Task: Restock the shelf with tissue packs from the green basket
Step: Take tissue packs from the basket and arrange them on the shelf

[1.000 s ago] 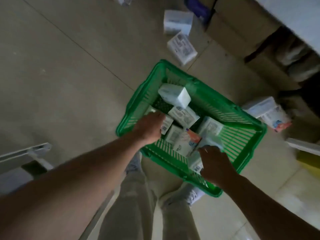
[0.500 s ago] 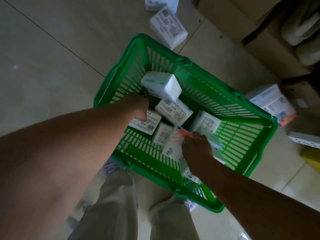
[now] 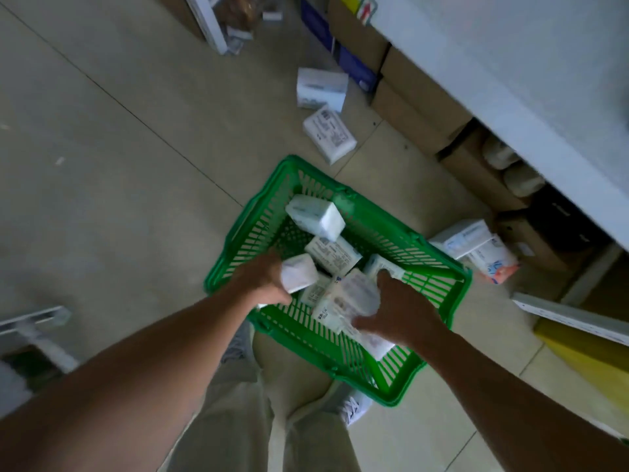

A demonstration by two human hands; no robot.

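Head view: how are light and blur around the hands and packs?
Head view: dim, no glare; left hand and right hand smeared by motion, as are the tissue packs they grip, labels unreadable; green basket and floor packs sharper.

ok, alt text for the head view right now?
From above, a person's left hand grips a white tissue pack and the right hand grips another pack over a green basket holding more. Loose packs lie on the floor near a shelf.

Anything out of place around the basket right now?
Yes. Two tissue packs lie loose and askew on the floor beyond the green basket, and two more packs beside its right side, near the cardboard boxes.
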